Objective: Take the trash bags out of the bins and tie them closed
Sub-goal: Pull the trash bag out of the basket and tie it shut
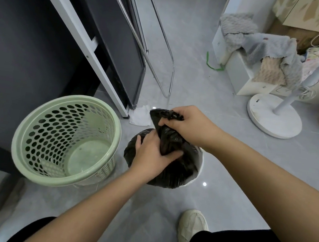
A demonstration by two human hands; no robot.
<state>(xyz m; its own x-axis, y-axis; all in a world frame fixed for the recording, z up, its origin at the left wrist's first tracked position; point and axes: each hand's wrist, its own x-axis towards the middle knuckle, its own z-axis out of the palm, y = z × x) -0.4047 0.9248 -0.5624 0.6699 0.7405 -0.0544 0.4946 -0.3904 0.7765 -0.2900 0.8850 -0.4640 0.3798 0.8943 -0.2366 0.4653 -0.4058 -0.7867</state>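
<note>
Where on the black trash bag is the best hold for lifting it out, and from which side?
The gathered neck of the trash bag, from above. The plastic bunches into a narrow twist there, which the right hand and left hand grip; the body below bulges wide over the white bin.

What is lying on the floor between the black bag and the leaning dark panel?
A crumpled white tissue lies on the floor there, just beyond the black bag, by the dark panel's lower corner, seen in the head view.
</note>
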